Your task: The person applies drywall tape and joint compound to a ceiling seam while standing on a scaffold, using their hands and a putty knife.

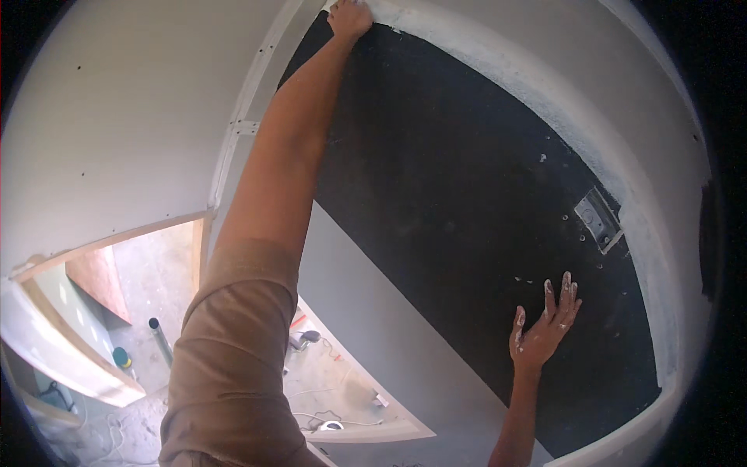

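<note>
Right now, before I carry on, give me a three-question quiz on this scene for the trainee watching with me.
1. True or false: the right hand lies flat with fingers spread on the black panel.
2. Where is the left hand? A) at the white upper edge of the black panel B) on the floor C) on the small metal plate
3. Fill in: the sleeve on the left arm is ____ in colour.

Key:
1. True; white smears show on its fingers.
2. A; the arm stretches up to that edge.
3. Tan, a light brown.
</note>
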Action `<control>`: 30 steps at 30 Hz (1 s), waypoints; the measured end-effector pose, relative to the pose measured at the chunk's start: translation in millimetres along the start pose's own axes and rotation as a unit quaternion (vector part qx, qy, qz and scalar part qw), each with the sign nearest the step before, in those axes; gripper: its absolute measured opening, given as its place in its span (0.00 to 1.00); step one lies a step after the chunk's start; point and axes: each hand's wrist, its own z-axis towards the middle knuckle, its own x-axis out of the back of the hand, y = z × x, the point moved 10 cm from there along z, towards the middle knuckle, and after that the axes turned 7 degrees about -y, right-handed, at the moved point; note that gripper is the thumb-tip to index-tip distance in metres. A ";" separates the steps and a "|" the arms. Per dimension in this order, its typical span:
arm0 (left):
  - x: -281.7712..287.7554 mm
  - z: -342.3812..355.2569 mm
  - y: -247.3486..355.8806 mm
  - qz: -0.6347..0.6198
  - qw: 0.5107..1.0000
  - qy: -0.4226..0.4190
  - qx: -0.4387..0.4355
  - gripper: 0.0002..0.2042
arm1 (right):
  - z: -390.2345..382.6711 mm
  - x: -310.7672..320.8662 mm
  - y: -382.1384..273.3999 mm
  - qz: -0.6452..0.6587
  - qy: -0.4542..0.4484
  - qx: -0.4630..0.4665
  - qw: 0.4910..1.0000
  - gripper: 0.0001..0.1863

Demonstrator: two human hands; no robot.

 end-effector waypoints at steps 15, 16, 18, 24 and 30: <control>5.3 17.2 -33.0 0.001 0.998 0.054 0.029 0.26 | 2.6 -0.5 -3.3 -0.022 0.005 0.002 1.000 0.29; 9.4 22.2 -31.3 0.021 0.998 0.065 -0.004 0.26 | 3.1 -1.0 -3.6 -0.024 0.004 0.004 1.000 0.29; 19.6 30.0 -36.0 0.047 0.995 0.079 -0.035 0.26 | 4.8 -3.4 -6.9 -0.011 0.008 0.010 1.000 0.28; 18.7 3.0 -25.1 -0.095 0.990 0.087 0.057 0.24 | 0.7 -3.1 -1.9 -0.027 -0.003 0.004 1.000 0.29; 26.2 9.7 -23.0 -0.062 0.994 0.076 0.041 0.23 | 1.2 -6.8 -0.4 -0.028 -0.003 0.001 1.000 0.29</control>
